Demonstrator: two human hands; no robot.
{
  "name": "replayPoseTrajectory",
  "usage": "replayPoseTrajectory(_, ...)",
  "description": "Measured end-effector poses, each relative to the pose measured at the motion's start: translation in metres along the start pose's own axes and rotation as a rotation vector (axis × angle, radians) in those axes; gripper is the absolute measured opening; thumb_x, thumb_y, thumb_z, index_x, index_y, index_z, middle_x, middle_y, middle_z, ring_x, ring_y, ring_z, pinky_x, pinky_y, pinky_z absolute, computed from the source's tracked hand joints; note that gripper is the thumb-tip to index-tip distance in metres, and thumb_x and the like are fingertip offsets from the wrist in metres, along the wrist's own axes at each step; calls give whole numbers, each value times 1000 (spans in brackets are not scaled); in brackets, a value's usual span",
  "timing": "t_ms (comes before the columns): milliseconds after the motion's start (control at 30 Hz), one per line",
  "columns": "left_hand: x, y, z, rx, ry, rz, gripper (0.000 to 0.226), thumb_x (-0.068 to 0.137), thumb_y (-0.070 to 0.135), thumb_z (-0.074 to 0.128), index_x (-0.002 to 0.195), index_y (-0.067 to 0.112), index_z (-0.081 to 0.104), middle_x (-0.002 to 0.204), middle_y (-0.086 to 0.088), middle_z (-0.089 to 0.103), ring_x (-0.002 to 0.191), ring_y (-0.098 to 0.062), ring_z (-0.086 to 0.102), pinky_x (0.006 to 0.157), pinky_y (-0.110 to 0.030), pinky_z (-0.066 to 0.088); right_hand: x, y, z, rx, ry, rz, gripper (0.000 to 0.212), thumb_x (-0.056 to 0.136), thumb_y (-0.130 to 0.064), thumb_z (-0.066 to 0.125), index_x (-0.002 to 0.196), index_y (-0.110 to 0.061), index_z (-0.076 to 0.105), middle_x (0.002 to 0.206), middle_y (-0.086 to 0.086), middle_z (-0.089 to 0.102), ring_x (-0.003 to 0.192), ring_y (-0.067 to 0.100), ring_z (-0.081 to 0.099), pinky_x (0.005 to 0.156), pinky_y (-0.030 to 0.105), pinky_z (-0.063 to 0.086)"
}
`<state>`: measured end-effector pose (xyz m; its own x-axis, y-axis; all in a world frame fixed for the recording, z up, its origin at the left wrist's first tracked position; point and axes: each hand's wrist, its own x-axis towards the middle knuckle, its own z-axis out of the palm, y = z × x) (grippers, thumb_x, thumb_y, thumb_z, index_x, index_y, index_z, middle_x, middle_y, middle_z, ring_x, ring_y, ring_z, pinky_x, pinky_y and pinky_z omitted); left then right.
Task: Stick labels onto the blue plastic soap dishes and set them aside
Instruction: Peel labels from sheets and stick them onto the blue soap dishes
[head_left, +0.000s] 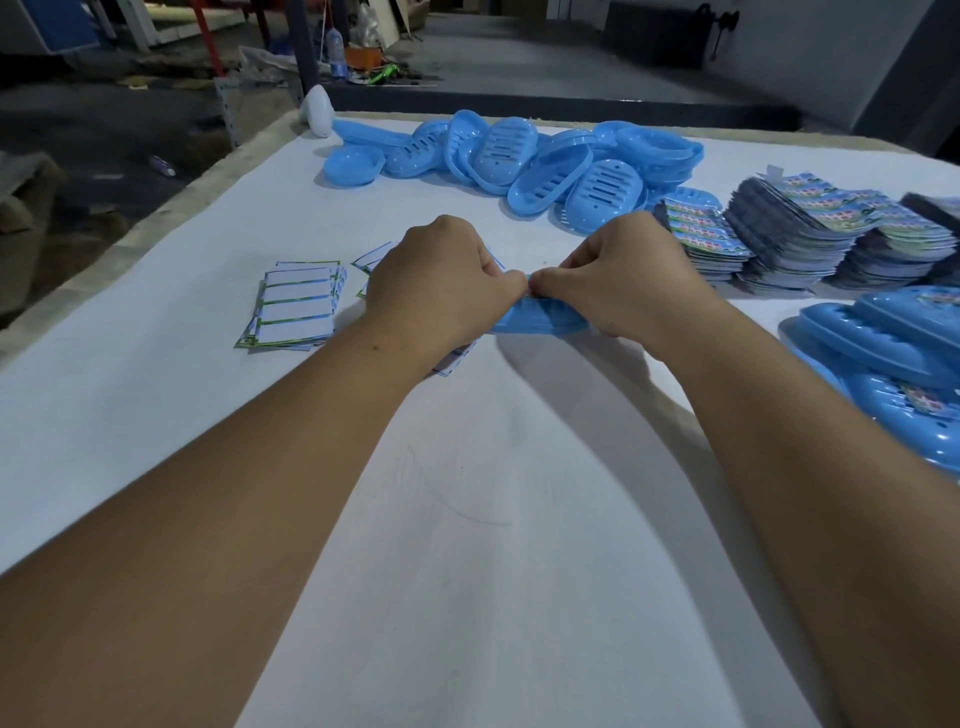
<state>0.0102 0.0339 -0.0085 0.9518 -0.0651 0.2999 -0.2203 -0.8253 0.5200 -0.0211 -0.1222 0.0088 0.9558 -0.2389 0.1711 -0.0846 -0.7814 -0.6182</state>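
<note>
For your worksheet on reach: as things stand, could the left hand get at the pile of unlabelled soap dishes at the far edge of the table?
Probably yes: bare table lies between the left hand and the pile, though it now grips a dish.

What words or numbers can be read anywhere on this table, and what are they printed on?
None can be read.
Label stacks: colourful print, too blurred to make out.
White backing sheets: blank panels with green borders, no text visible.
Labelled dishes: sticker print too small.
Water bottle: label unreadable.

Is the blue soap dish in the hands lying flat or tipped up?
Tipped up: the soap dish stands on its long edge between both hands, only its rim side showing.
</note>
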Motion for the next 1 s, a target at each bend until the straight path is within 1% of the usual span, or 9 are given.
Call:
replayPoseTrajectory(133,1,0,1,63,25,35,33,79,54,69,65,25,61,65,12,61,72,-13,61,56,-27,38,0,0,0,-24,4,-9,28,76,-44,80,70,-18,76,47,-5,54,46,12,47,51,26,39)
replayPoseTrajectory(233,2,0,0,89,34,44,31,79,56,67,68,28,58,71,13,61,76,-14,59,61,-29,38,0,0,-1,-20,-2,-14,30,75,-46,82,68,-18,75,53,0,60,45,14,49,53,27,45)
replayPoseTrajectory(433,2,-2,0,91,42,44,30,78,55,67,68,29,58,72,13,60,75,-13,59,59,-28,37,-1,0,-3,11,-30,12,35,74,-48,85,68,-14,74,59,6,65,49,22,58,55,31,53)
replayPoseTrajectory(567,2,-2,0,83,36,38,30,79,55,68,68,28,58,70,14,60,74,-11,58,60,-29,37,0,0,-2,32,-35,23,36,73,-47,86,68,-14,73,61,6,66,49,21,57,56,32,52)
replayPoseTrajectory(667,2,-2,-1,72,22,29,32,79,57,69,70,28,57,72,14,60,76,-12,60,63,-30,41,2,2,-2,60,-37,42,37,71,-48,87,66,-15,72,58,2,64,45,17,52,53,30,49)
replayPoseTrajectory(767,1,-2,-2,36,-5,2,33,78,58,69,72,28,58,69,14,63,72,-11,62,64,-30,46,3,4,-1,87,-39,49,38,71,-48,88,66,-14,71,55,0,62,41,15,48,48,28,47)
replayPoseTrajectory(900,1,-2,-5,-58,15,-40,31,83,54,66,75,25,60,72,11,65,66,-14,62,63,-33,53,6,7,-2,133,1,68,39,80,-46,79,70,-9,69,41,-7,53,32,9,45,41,21,44)
replayPoseTrajectory(933,1,-2,-6,-72,34,-49,31,86,54,63,75,25,59,73,11,64,68,-13,62,62,-33,51,8,8,-3,142,29,61,41,83,-45,75,71,-7,67,40,-7,51,33,10,46,42,21,44)
replayPoseTrajectory(1000,3,-2,-8,-82,79,-54,33,91,54,58,75,25,56,75,11,62,74,-13,60,64,-31,44,10,11,-6,140,100,14,43,88,-42,69,71,-3,66,44,-4,50,40,11,46,51,26,43)
